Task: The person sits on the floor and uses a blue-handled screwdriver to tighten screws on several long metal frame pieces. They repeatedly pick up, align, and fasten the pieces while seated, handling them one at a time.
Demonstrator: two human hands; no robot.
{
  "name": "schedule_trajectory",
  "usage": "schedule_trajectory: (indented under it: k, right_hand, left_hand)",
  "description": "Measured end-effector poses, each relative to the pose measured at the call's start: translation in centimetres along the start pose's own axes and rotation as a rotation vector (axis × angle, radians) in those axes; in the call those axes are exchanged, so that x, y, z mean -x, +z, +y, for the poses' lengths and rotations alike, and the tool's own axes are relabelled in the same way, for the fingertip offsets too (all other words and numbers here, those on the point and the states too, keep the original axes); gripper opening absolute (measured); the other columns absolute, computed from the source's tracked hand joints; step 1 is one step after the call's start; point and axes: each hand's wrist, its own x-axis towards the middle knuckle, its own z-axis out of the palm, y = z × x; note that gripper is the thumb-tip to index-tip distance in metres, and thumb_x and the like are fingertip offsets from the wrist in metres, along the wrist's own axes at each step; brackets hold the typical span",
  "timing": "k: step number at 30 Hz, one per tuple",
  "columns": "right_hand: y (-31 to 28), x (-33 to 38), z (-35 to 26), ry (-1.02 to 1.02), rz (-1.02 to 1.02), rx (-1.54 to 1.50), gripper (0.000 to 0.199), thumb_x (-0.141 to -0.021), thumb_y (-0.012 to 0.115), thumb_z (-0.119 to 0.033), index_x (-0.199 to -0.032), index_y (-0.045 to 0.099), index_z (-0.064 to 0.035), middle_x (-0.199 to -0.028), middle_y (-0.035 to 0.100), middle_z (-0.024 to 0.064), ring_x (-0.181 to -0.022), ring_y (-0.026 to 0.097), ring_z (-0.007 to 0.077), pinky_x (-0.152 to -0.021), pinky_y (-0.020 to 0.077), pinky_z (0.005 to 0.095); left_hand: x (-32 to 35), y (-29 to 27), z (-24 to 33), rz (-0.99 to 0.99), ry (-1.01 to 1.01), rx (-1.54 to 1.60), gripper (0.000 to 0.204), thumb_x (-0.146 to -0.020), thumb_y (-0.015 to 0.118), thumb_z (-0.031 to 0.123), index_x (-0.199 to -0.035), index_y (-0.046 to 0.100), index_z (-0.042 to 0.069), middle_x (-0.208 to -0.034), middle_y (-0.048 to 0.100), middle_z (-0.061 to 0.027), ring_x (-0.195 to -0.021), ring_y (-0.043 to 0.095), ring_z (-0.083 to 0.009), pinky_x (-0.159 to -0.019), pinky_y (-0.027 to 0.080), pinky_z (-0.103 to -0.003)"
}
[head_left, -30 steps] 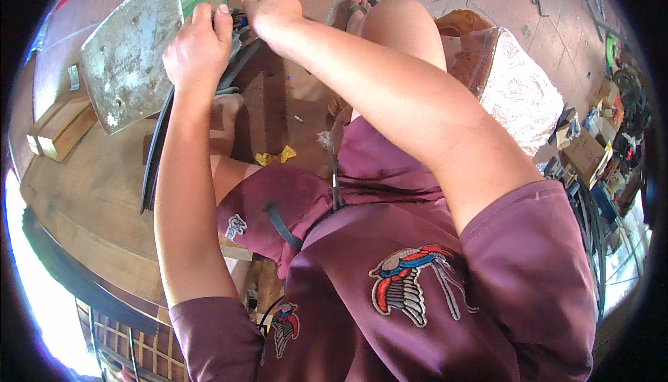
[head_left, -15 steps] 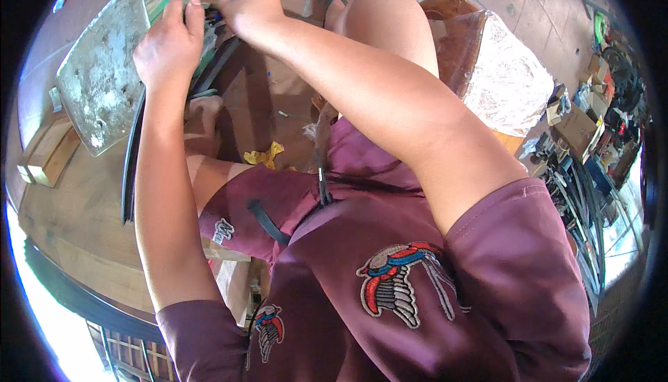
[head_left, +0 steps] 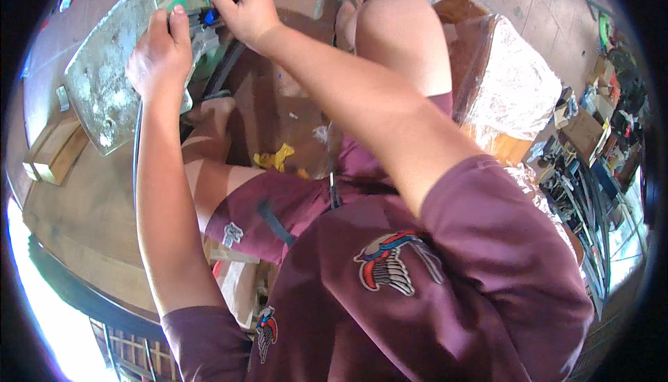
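Hands shifted right: one blue-handled tool [head_left: 224,3], two hands.

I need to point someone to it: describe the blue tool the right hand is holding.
Start at the big grey, speckled slab at upper left. Just right of its top edge, the right hand grips a small blue-handled tool, the only bright blue thing there.

**A:** so what's the blue-handled tool [head_left: 224,3]? The right hand [head_left: 252,14] wraps most of it, only the blue end pokes out, working tip is buried.

**B:** can't tell either. The left hand [head_left: 158,55] covers whatever it's pressing, fingers curl out of sight. The black tyre [head_left: 136,147] runs under the forearm, so the rest is gone.

**A:** and the clutter [head_left: 591,138] at the right rim is just smeared, too small to name.
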Motion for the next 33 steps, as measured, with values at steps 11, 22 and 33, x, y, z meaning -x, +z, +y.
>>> schedule_trajectory:
  k: [11,22,33]
  right_hand:
    - [-0.3,-1.4,1.8,-0.190,0.070,0.209,0.063,-0.088,0.061,-0.066,-0.075,0.067,-0.0048,-0.074,0.068,0.0168,-0.074,0.066,0.0385,-0.070,0.0522,0.0473]
    - [-2.6,-5.5,-1.3,0.466,-0.550,0.117,0.046,-0.091,0.067,-0.049,-0.071,0.065,-0.0073,-0.057,0.051,0.0034,-0.051,0.047,0.0177,-0.048,0.0360,0.0379]
    - [-3.7,-7.5,-1.5,0.251,-0.866,0.272,0.044,-0.093,0.068,-0.050,-0.078,0.068,-0.0083,-0.066,0.054,0.0009,-0.056,0.048,0.0137,-0.054,0.0409,0.0322]
  left_hand:
    - [0.1,0.3,-0.3,0.054,0.018,-0.003,0.040,-0.102,0.048,0.050,-0.092,0.061,0.014,-0.083,0.072,-0.0193,-0.077,0.070,-0.0444,-0.066,0.053,-0.057]
    - [0.4,0.0,0.8,0.070,0.011,-0.023,0.042,-0.099,0.050,0.053,-0.096,0.063,0.013,-0.086,0.073,-0.0192,-0.080,0.070,-0.0440,-0.070,0.054,-0.056]
    - [0.6,0.4,0.4,0.096,0.032,-0.015,0.043,-0.099,0.050,0.055,-0.093,0.063,0.015,-0.082,0.073,-0.0179,-0.076,0.070,-0.0437,-0.067,0.054,-0.055]
